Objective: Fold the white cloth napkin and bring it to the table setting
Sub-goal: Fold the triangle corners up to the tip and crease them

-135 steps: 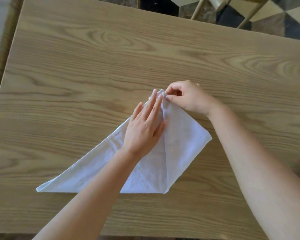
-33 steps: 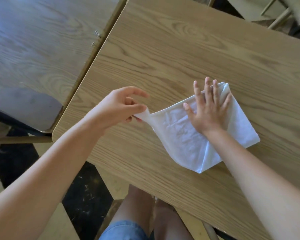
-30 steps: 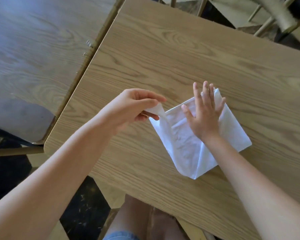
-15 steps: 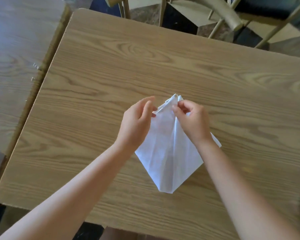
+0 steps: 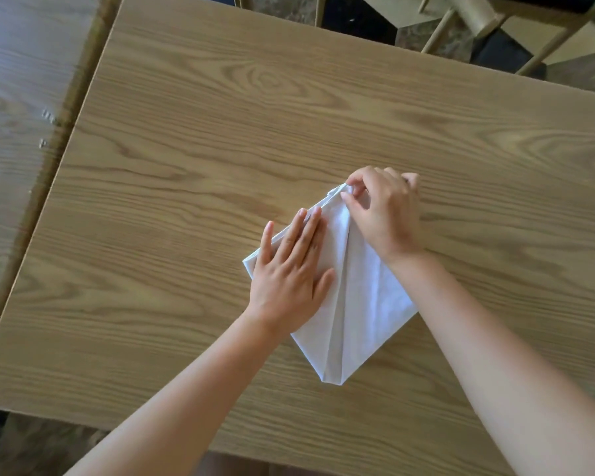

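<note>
The white cloth napkin (image 5: 364,297) lies on the wooden table (image 5: 220,159), folded into a diamond with both side flaps meeting along a centre crease. My left hand (image 5: 292,269) rests flat on the left flap, palm down, fingers together and stretched toward the far tip. My right hand (image 5: 382,207) pinches the napkin's far tip between thumb and fingertips. The near point of the diamond faces me, close to the table's front edge. My right wrist covers part of the right flap.
A second wooden table (image 5: 18,108) butts against the left side, with a narrow seam between them. Chair legs and a seat frame (image 5: 474,25) stand beyond the far edge. The table's front edge runs close below the napkin.
My left hand carried the left corner over to the centre, let it go and now lies flat on that flap. My right hand went from pressing flat to pinching the far tip.
</note>
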